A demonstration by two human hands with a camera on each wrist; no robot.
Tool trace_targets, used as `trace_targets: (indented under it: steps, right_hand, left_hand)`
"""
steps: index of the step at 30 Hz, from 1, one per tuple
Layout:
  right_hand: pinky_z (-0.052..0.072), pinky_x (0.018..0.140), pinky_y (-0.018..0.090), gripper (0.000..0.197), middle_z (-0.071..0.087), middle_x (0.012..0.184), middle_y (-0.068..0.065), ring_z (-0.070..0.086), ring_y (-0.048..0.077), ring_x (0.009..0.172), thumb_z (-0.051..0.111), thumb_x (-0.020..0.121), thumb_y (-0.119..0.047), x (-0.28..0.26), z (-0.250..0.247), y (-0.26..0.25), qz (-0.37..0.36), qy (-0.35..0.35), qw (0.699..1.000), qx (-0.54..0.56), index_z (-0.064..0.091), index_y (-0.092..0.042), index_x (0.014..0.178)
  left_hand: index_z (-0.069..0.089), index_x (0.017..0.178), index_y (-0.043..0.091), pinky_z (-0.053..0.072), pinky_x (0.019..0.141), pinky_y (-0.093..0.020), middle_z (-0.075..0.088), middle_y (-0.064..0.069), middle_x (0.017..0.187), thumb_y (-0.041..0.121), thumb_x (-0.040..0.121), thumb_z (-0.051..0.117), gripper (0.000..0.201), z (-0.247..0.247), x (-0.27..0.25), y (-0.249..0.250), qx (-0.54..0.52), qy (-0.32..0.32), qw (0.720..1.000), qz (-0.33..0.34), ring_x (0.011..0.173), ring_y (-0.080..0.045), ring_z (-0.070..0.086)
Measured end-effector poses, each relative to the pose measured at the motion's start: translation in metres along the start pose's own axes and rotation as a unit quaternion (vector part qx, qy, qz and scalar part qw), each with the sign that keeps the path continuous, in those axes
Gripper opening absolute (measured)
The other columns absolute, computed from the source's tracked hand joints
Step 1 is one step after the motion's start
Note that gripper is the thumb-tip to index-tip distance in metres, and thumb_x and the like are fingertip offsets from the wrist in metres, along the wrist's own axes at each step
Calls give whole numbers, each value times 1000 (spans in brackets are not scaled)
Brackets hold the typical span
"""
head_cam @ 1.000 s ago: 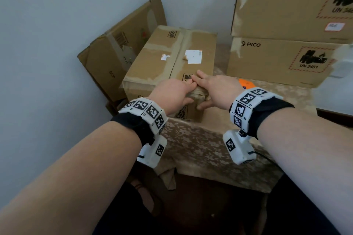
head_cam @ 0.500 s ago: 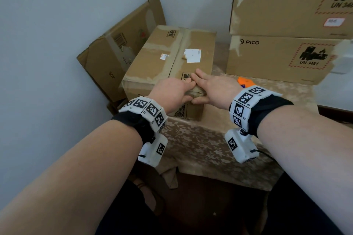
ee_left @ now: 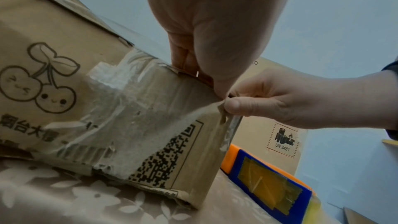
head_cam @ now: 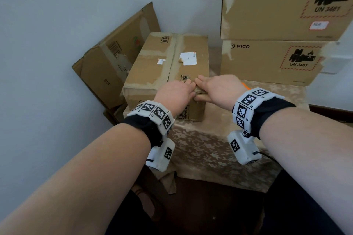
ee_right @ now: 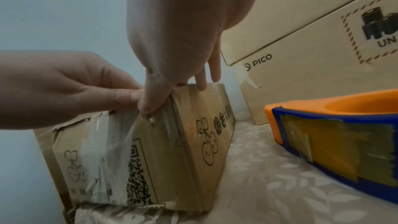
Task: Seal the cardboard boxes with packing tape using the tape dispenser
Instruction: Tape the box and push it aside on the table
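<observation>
While both hands meet at the near top edge of the worn brown cardboard box with cherry drawings, the box itself lies straight ahead of them on the floral-patterned tabletop, its long axis running away from the person toward the wall; the centre seam between its top flaps follows that same axis, so any strip of tape would, by my judgement, have to travel from the hands' edge outward to the far end. The left hand has its fingers laid over the top edge of the box and its thumb pressed at the corner of the near face; the right hand sits just beside it, thumb and forefinger pinching a crumpled tab of clear packing tape at that edge, its other fingers resting straight on the top; the two hands touch at the thumbs. The orange-and-blue tape dispenser lies on the tabletop just to the right of the box, nearer the right hand, untouched; that hand looks best placed to fetch it. Two large PICO-printed cartons stand stacked behind the dispenser; a flattened cardboard sheet leans on the wall to the left.
</observation>
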State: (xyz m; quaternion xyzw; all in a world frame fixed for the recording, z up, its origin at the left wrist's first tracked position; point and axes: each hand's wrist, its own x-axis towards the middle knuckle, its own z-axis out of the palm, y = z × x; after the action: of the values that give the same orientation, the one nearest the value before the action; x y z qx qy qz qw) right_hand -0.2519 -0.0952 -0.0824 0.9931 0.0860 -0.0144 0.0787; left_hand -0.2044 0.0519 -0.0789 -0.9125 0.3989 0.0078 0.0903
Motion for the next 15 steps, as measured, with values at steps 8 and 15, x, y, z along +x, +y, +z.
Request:
trace_targets:
  steps: [8, 15]
  right_hand:
    - [37, 62, 31, 35, 66, 96, 3, 64, 27, 91, 42, 98, -48, -14, -16, 4, -18, 44, 997, -59, 63, -21, 106]
    - [41, 58, 28, 34, 65, 89, 1, 63, 25, 82, 43, 96, -46, -14, -21, -1, 6, 49, 998, -49, 66, -22, 98]
  left_hand:
    - [60, 116, 15, 50, 85, -37, 63, -5, 106, 30, 101, 39, 30, -6, -1, 11, -73, 41, 996, -9, 95, -22, 60]
    - [44, 139, 31, 9, 115, -57, 42, 1, 147, 56, 94, 41, 51, -11, -27, -37, -126, 10, 984, -126, 138, -22, 33]
